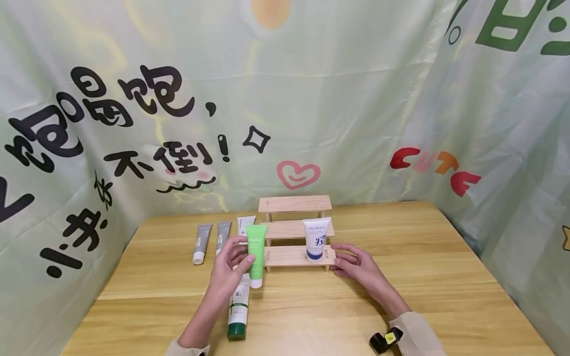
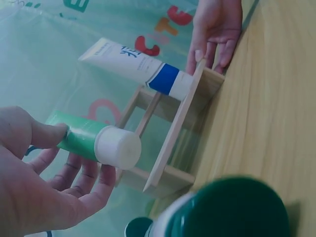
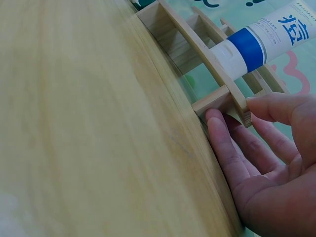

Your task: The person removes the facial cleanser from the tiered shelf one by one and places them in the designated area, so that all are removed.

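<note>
Grey tubes [image 1: 202, 243] are set toward the table's [image 1: 147, 282] left edge, caps facing its front edge, seemingly for easy reach. Nearer the front edge, a green-capped tube [image 1: 239, 306] is placed. Above the table, a green tube [image 1: 256, 247] is pinched by the left hand's [image 1: 228, 264] thumb and fingers, cap downward, perhaps for upright standing. A blue-banded tube [image 1: 317, 238] is stood on its cap near the right end of the wooden stand's [image 1: 287, 254] front step; that end is gripped by the right hand [image 1: 359, 268], probably as a steadying hold.
</note>
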`<state>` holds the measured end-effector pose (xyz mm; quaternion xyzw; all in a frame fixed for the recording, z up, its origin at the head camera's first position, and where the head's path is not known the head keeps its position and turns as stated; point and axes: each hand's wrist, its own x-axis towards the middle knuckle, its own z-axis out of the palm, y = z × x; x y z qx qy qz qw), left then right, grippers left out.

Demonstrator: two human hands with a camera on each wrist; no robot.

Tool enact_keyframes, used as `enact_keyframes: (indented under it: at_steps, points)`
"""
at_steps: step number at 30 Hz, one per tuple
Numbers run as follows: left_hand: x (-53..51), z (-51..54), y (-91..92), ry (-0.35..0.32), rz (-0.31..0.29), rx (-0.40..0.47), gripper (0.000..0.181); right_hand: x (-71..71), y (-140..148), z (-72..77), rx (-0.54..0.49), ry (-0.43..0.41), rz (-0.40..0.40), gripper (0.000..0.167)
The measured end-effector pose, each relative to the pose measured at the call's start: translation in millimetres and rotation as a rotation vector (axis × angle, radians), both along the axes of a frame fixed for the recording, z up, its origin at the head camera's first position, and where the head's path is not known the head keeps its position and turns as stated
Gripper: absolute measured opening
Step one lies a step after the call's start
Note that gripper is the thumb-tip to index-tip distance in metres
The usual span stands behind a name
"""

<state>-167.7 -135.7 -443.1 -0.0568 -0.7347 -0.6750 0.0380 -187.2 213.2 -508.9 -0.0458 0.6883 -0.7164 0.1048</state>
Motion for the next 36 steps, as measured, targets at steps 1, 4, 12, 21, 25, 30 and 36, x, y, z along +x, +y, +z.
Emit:
enact_keyframes:
  at_steps: [1, 4, 12, 21, 25, 30, 36]
  points:
    - [1.4, -0.2, -3.0, -0.010, 0.002, 0.002, 0.043, 0.0, 0, 0.1, 0.002, 0.001, 0.001, 0.054]
    - [5.4, -0.9, -11.0, -0.016, 0.012, 0.011, 0.044, 0.0, 0, 0.0, 0.003, 0.002, 0.003, 0.054]
    - [17.7, 1.3, -31.1, -0.072, 0.057, 0.006, 0.045, 0.7, 0, -0.4, 0.004, -0.007, 0.001, 0.053]
    - [28.0, -6.9, -55.3, -0.132, 0.068, 0.015, 0.050, 0.4, 0, 0.5, 0.008, -0.002, 0.002, 0.053]
    - [31.1, -11.5, -63.1, -0.143, 0.079, 0.004, 0.054, 0.6, 0, 0.3, 0.010, -0.006, 0.004, 0.053]
    - [34.3, -17.2, -72.3, -0.154, 0.087, -0.025, 0.057, 0.3, 0, 0.5, 0.009, -0.005, 0.001, 0.053]
    - [35.6, -26.6, -79.3, -0.195, 0.122, -0.097, 0.057, -0.1, 0, 0.6, 0.013, -0.007, 0.004, 0.053]
